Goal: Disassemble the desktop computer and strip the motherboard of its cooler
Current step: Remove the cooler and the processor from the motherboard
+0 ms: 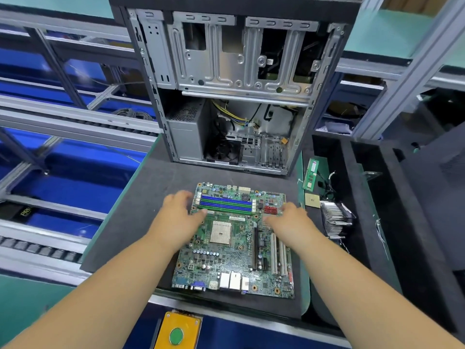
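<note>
On the desk (141,197), the board (234,250) lay bare-socketed, cooler (336,219) off right; left hand (180,212) and right hand (293,220) rested open-fingered on its far corners; stripping looked done.

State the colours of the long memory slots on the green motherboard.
Blue and green alternating memory slots, clearest in the head view.

A dark foam mat (151,187) covered the green bench (30,303). Left of it ran a roller conveyor (37,248) in grey aluminium framing (75,119) over blue bins (70,182). A yellow button box (177,331) sat at the bench's near edge.
</note>
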